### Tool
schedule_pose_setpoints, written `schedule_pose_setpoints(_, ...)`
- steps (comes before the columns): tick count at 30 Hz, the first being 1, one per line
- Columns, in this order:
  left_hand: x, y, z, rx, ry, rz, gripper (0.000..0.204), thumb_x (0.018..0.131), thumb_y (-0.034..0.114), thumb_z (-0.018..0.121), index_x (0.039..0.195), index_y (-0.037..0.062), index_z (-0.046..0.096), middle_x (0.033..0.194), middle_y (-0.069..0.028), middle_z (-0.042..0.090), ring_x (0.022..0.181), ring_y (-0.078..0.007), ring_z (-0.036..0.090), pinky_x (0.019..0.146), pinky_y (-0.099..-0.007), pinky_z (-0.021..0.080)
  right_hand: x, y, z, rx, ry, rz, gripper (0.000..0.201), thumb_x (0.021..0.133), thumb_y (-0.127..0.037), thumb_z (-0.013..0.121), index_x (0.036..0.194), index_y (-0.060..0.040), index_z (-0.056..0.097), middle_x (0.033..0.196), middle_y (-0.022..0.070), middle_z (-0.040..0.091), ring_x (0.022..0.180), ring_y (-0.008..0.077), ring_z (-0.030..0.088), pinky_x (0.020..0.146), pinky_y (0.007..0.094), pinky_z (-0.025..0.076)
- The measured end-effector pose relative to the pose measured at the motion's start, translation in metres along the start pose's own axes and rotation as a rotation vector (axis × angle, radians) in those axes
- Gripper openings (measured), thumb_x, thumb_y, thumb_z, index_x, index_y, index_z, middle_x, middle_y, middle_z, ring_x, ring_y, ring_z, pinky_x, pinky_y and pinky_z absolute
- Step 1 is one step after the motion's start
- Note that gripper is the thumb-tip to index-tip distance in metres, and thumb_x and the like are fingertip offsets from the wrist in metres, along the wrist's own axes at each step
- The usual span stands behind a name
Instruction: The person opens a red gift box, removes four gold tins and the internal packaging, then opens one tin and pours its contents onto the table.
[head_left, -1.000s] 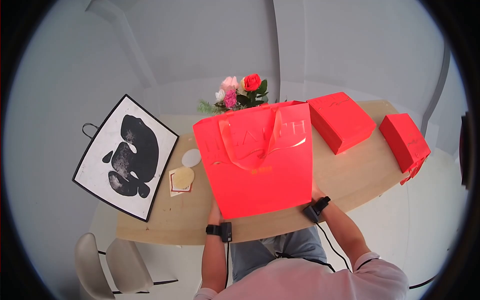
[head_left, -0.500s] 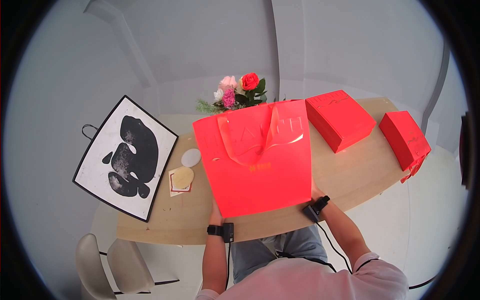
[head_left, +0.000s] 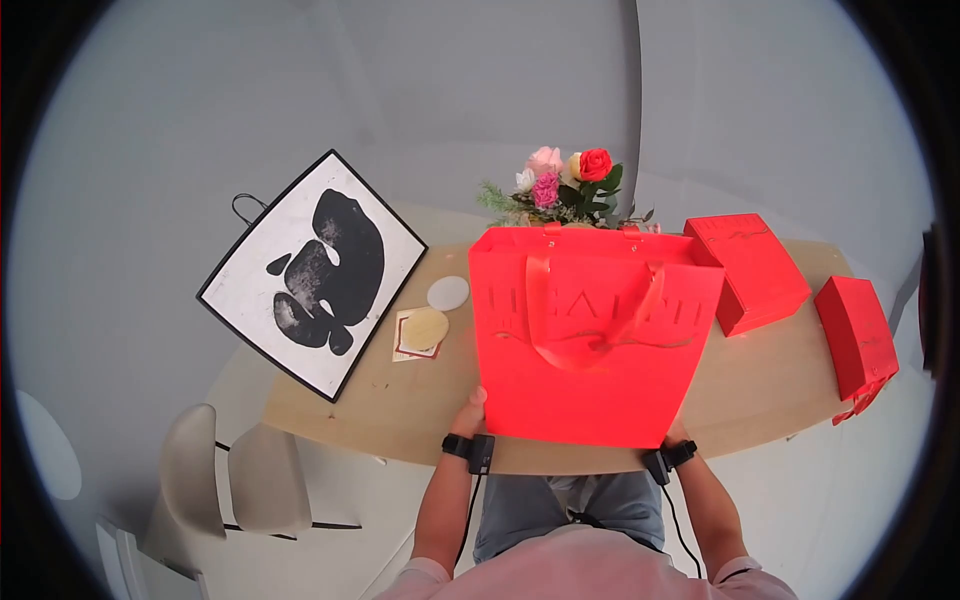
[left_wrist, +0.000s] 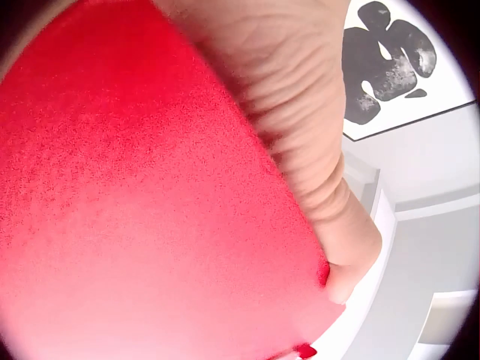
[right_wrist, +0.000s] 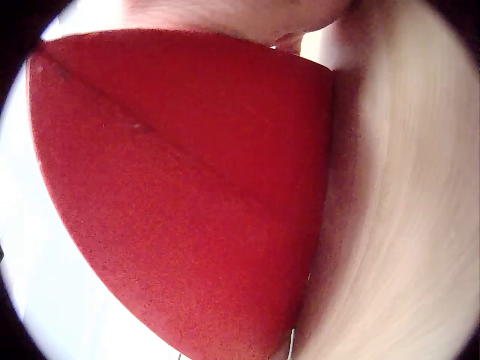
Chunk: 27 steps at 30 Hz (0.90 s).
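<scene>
A large red paper gift bag (head_left: 590, 395) with ribbon handles (head_left: 538, 290) and raised lettering stands upright in front of the person, its lower edge near the table's front edge. My left hand (head_left: 470, 411) holds its lower left side. In the left wrist view, the thumb (left_wrist: 356, 251) lies along the bag's edge, its tip bent against it. The right hand (head_left: 678, 432) grips the lower right corner, fingers mostly behind the bag. In the right wrist view, part of that hand (right_wrist: 232, 15) lies against the red side.
Two red boxes, a larger one (head_left: 755, 275) and a smaller one (head_left: 857, 335), lie to the right. Flowers (head_left: 565, 180) stand behind the bag. A framed black-and-white print (head_left: 370, 335), a white disc (head_left: 448, 293) and a yellowish disc (head_left: 425, 328) are left. A chair (head_left: 265, 480) stands below left.
The head view has shifted, so the scene sits farther right. The bag's lower edge, slanted before, is now nearly level, and more of its top opening shows. Both hands stay on its sides.
</scene>
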<state>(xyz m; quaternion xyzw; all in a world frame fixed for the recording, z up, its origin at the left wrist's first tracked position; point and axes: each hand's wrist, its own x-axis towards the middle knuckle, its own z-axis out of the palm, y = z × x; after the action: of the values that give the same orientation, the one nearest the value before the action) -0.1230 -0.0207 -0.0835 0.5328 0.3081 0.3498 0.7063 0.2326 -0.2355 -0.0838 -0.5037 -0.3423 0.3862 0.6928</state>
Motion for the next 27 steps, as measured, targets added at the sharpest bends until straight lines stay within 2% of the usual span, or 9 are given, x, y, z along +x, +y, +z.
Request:
schedule_pose_setpoints(2,0.003,-0.022,-0.018,0.017,-0.105,0.032,0.087,0.097,0.071,0.043,0.146,-0.0014,0.045,0.140,-0.0116,0.056,0.129,-0.0217,0.052,0.110,-0.0354,0.041,-0.002,0.003,-0.005,-0.074,0.018,-0.032,0.038,0.103,-0.027,0.056,0.133,-0.0041,0.056,0.124,0.0071,0.064,0.108,0.0185,0.063,0.092,0.0358,0.055)
schedule_pose_setpoints(4,-0.001,-0.031,-0.028,0.263,-0.103,0.103,0.081,0.098,0.063,0.052,0.145,-0.0021,0.045,0.141,-0.0116,0.055,0.130,-0.0222,0.051,0.110,-0.0359,0.040,0.004,-0.008,-0.010,-0.572,-0.171,-0.198,0.045,0.095,-0.030,0.064,0.130,-0.0031,0.059,0.125,0.0117,0.065,0.112,0.0257,0.062,0.098,0.0427,0.051)
schedule_pose_setpoints(7,-0.015,-0.014,-0.024,0.242,-0.151,0.140,0.072,0.100,0.052,0.058,0.146,-0.0019,0.042,0.143,-0.0116,0.053,0.132,-0.0225,0.050,0.111,-0.0370,0.040,0.008,-0.028,-0.012,-0.910,-0.257,-0.266,0.048,0.090,-0.033,0.066,0.128,-0.0040,0.061,0.126,0.0152,0.065,0.117,0.0325,0.060,0.105,0.0482,0.044)
schedule_pose_setpoints(10,-0.032,0.021,-0.003,0.136,-0.131,0.042,0.082,0.095,0.057,0.064,0.147,-0.0024,0.041,0.145,-0.0120,0.051,0.134,-0.0239,0.049,0.112,-0.0385,0.039,0.004,-0.041,-0.010,-1.058,-0.300,-0.360,0.048,0.089,-0.034,0.064,0.128,-0.0058,0.062,0.127,0.0163,0.065,0.121,0.0363,0.058,0.108,0.0486,0.040)
schedule_pose_setpoints(16,-0.059,0.041,0.005,-0.013,-0.166,0.065,0.119,0.071,0.074,0.078,0.150,-0.0036,0.035,0.148,-0.0109,0.047,0.136,-0.0249,0.046,0.113,-0.0399,0.038,-0.012,-0.050,-0.018,-1.000,-0.313,-0.338,0.043,0.090,-0.027,0.062,0.127,-0.0049,0.062,0.129,0.0169,0.064,0.120,0.0374,0.058,0.105,0.0475,0.043)
schedule_pose_setpoints(19,-0.059,0.031,-0.014,0.360,-0.089,0.148,0.121,0.067,0.070,0.083,0.151,-0.0012,0.034,0.148,-0.0102,0.046,0.137,-0.0246,0.045,0.113,-0.0407,0.039,-0.023,-0.061,-0.017,-0.891,-0.291,-0.313,0.042,0.091,-0.026,0.062,0.127,-0.0044,0.062,0.129,0.0169,0.064,0.120,0.0379,0.058,0.103,0.0477,0.044)
schedule_pose_setpoints(23,-0.065,0.012,-0.035,0.367,-0.120,0.090,0.120,0.065,0.065,0.088,0.152,0.0015,0.034,0.148,-0.0102,0.046,0.137,-0.0245,0.045,0.112,-0.0418,0.039,-0.034,-0.064,-0.018,-0.782,-0.261,-0.278,0.040,0.091,-0.024,0.062,0.126,-0.0039,0.062,0.130,0.0169,0.064,0.119,0.0383,0.059,0.101,0.0478,0.046)
schedule_pose_setpoints(25,-0.066,0.007,-0.039,0.291,-0.130,0.043,0.118,0.065,0.060,0.090,0.152,0.0034,0.034,0.149,-0.0099,0.045,0.139,-0.0246,0.044,0.112,-0.0425,0.039,-0.033,-0.068,-0.017,-0.848,-0.251,-0.080,0.035,0.091,-0.020,0.062,0.120,-0.0012,0.063,0.127,0.0170,0.065,0.117,0.0387,0.059,0.099,0.0490,0.046)
schedule_pose_setpoints(27,-0.067,0.010,-0.037,0.276,-0.134,0.047,0.118,0.065,0.059,0.091,0.152,0.0029,0.034,0.149,-0.0101,0.045,0.139,-0.0247,0.044,0.112,-0.0424,0.039,-0.035,-0.076,-0.009,-0.875,-0.115,-0.257,0.031,0.094,-0.022,0.058,0.116,-0.0020,0.065,0.114,0.0161,0.068,0.107,0.0358,0.063,0.091,0.0465,0.050)
